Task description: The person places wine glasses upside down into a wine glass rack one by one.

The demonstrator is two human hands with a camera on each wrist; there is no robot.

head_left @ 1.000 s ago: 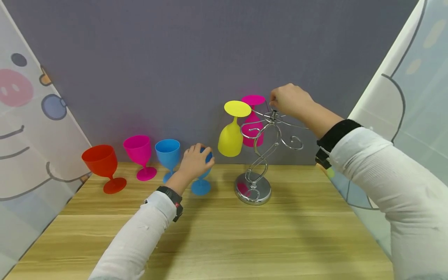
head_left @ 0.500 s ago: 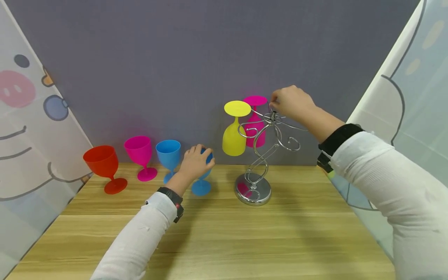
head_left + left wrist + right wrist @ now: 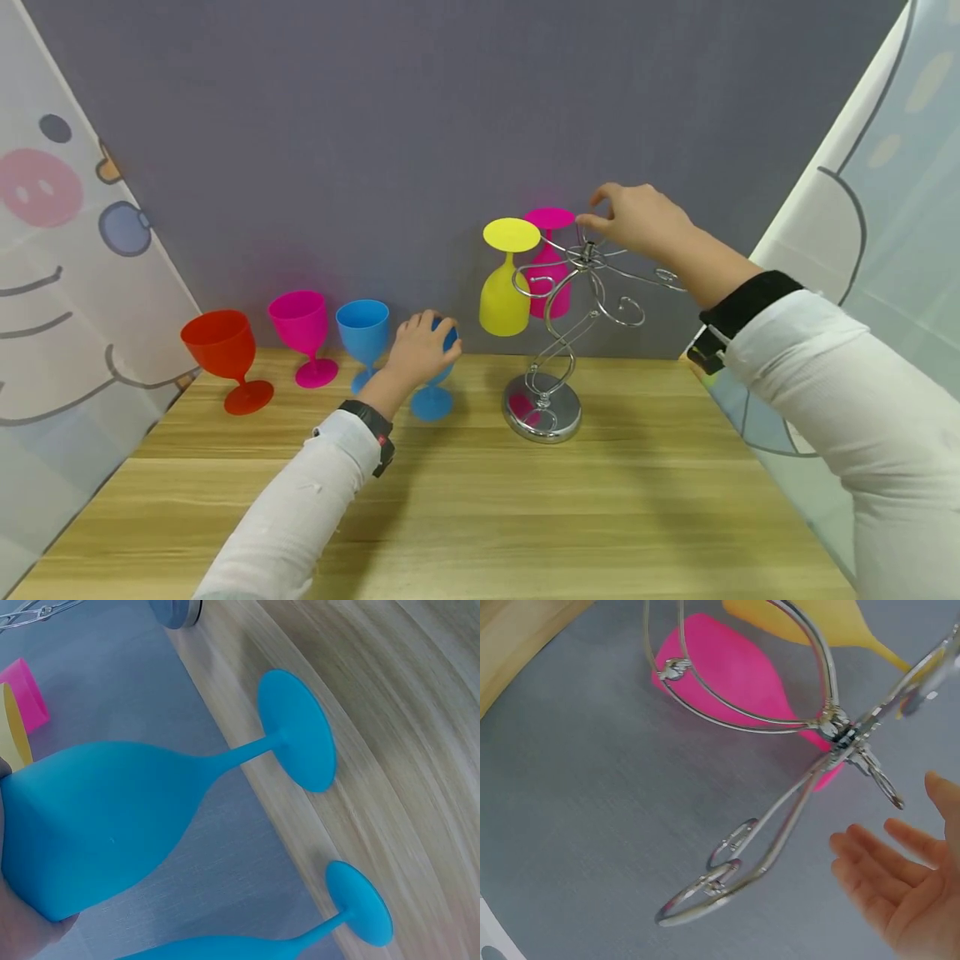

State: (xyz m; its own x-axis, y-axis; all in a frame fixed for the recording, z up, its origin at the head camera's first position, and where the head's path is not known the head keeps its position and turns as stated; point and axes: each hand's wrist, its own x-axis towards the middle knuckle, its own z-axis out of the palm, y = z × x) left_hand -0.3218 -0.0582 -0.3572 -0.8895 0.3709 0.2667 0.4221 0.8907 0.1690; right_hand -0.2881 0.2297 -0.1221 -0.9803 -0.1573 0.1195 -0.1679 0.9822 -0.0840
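The person's left hand point(image 3: 420, 350) is curled round the bowl of a held blue goblet point(image 3: 112, 817), with stem and foot showing below. The goblet is upright; its foot seems to rest on the wooden tabletop point(image 3: 487, 517), though the contact is hard to make out.

The right hand point(image 3: 641, 221) is beside the top of a chrome rack point(image 3: 542, 412), holding nothing, with its thumb and fingers apart. The rack stands upright on its round base, to the right of the held goblet, with curled wire arms spreading from its top.

Two goblets hang upside down from the rack, bowls downward: a yellow goblet point(image 3: 506, 300) nearer the viewer and a hanging pink goblet point(image 3: 742, 671) behind it.

Left of the held goblet, a second blue goblet point(image 3: 362, 333), a standing pink goblet point(image 3: 302, 325) and a red goblet point(image 3: 222, 346) stand upright in a row, the red one farthest left.
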